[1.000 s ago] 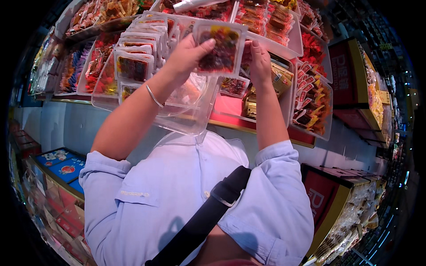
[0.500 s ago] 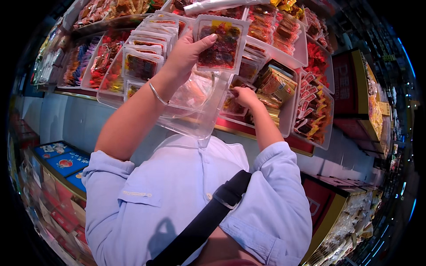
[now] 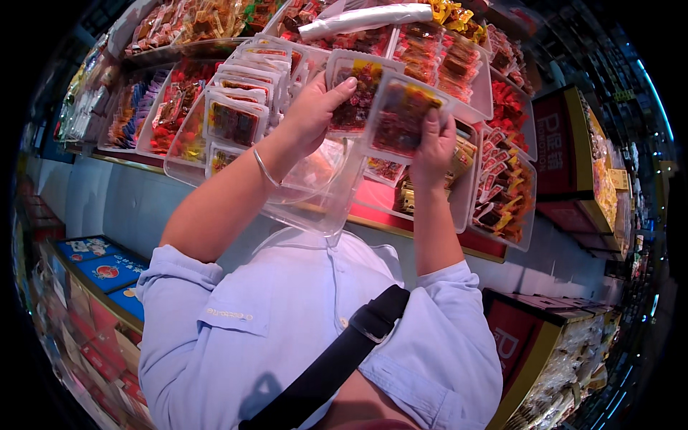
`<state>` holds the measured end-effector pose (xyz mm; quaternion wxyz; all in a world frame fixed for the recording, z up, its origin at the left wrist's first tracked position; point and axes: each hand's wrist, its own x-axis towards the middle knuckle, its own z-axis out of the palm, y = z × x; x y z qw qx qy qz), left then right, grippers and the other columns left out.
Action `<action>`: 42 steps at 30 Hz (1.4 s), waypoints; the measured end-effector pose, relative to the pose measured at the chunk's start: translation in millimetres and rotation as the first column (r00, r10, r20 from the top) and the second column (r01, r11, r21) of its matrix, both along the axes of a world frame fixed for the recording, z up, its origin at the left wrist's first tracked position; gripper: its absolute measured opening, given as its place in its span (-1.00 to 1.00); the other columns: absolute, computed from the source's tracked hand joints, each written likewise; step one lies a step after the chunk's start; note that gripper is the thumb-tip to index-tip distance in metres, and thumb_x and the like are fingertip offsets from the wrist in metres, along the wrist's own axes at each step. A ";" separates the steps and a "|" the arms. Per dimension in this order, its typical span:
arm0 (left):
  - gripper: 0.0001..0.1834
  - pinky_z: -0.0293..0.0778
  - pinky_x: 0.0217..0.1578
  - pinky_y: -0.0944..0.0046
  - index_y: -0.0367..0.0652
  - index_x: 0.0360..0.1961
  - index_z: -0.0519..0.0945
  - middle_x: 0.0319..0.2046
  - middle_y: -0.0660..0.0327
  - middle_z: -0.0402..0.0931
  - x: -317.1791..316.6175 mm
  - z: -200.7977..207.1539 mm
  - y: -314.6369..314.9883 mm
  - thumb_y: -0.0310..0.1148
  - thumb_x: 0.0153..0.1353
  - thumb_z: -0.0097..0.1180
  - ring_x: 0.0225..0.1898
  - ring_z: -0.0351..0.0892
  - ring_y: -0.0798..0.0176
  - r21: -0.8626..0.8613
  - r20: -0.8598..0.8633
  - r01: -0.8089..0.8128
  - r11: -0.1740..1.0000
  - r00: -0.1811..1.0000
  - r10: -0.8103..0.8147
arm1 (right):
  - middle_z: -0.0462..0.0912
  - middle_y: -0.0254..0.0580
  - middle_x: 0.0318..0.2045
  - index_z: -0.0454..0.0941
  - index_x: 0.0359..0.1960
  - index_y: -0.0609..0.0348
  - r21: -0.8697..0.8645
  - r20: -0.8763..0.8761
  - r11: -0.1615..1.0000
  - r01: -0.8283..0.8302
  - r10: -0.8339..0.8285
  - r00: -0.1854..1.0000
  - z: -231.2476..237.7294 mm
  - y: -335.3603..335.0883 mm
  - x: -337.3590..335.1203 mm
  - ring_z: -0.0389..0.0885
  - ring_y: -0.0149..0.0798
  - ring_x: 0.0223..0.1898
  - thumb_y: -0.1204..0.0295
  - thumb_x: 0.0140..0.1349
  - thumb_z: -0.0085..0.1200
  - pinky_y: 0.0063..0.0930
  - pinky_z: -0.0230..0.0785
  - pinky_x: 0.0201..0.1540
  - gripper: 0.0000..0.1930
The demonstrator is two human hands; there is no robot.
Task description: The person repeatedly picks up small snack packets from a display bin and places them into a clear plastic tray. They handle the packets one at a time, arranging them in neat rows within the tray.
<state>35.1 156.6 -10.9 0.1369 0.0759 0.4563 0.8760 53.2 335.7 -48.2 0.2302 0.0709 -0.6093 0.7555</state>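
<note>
My left hand [image 3: 315, 111] is closed on a flat, clear-edged snack packet [image 3: 356, 93] with dark red contents, its thumb pressed on the front. In my right hand [image 3: 434, 152] is a second packet [image 3: 403, 118] of the same kind, gripped at its right side. This second packet overlaps the right edge of the first one. Both are held above a clear plastic bin [image 3: 308, 215]. To the left, similar packets [image 3: 234, 120] stand in rows in the bin. Gold-wrapped packets [image 3: 462, 159] lie partly hidden behind my right hand.
A rolled white plastic bag [image 3: 365, 20] lies across the bins at the back. Right of my hands is a bin of red and yellow packets [image 3: 502, 183]. Red display stands [image 3: 562, 147] rise at the right, and a blue-topped case [image 3: 104, 269] is at the lower left.
My right hand has lifted a packet out of the bin and brought it up beside the one in my left hand. The left hand's packet has shifted slightly down and turned.
</note>
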 end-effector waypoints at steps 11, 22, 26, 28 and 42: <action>-0.63 0.36 -0.17 0.38 -0.27 -0.13 0.30 -0.23 0.19 0.41 8.3 7.2 1.0 -0.30 0.10 0.03 -0.21 0.42 0.38 -0.033 -0.129 -0.059 0.998 0.990 0.054 | 0.32 -0.39 -0.51 0.30 -0.45 0.16 0.131 -0.112 0.976 0.174 -0.160 0.981 2.6 -53.5 -15.4 0.24 -0.52 -0.51 0.25 0.22 -0.19 -0.66 0.15 -0.42 -0.76; -0.66 0.40 -0.22 0.38 -0.26 -0.17 0.35 -0.28 0.22 0.44 6.6 15.3 -3.1 -0.31 0.07 0.06 -0.28 0.45 0.41 -0.013 -0.081 -0.049 0.999 0.996 0.048 | 0.32 -0.05 -0.13 0.29 -0.16 0.16 0.894 0.406 0.017 -0.447 -0.455 0.793 -169.6 24.4 -8.2 0.35 -0.01 -0.10 0.21 -0.22 0.23 -0.24 0.28 -0.10 -0.43; -0.67 0.40 -0.23 0.38 -0.27 -0.17 0.34 -0.28 0.21 0.44 8.5 16.1 -4.1 -0.32 0.08 0.05 -0.27 0.45 0.42 -0.023 -0.085 -0.071 0.997 0.994 0.069 | 0.35 -0.08 -0.20 0.29 -0.16 0.13 0.910 0.360 0.014 -0.414 -0.522 0.773 -175.1 19.6 -10.6 0.35 -0.05 -0.11 0.24 -0.24 0.25 -0.26 0.27 -0.11 -0.43; -0.67 0.40 -0.23 0.39 -0.27 -0.17 0.34 -0.27 0.21 0.44 9.2 16.4 -5.5 -0.33 0.09 0.04 -0.26 0.44 0.42 -0.023 -0.081 -0.072 0.997 0.994 0.070 | 0.36 -0.07 -0.19 0.31 -0.16 0.13 0.879 0.397 -0.009 -0.476 -0.538 0.743 -177.2 20.7 -12.6 0.35 -0.07 -0.09 0.21 -0.23 0.23 -0.26 0.27 -0.11 -0.44; -0.67 0.38 -0.19 0.37 -0.27 -0.17 0.34 -0.26 0.19 0.43 5.6 14.3 -5.2 -0.32 0.08 0.04 -0.24 0.43 0.40 0.004 -0.136 -0.138 0.990 0.981 0.137 | 0.52 -0.25 -0.40 0.36 -0.24 0.23 0.082 0.538 0.990 -0.111 0.050 0.841 -101.3 66.1 -26.6 0.50 -0.42 -0.43 0.41 0.08 0.00 -0.57 0.36 -0.37 -0.77</action>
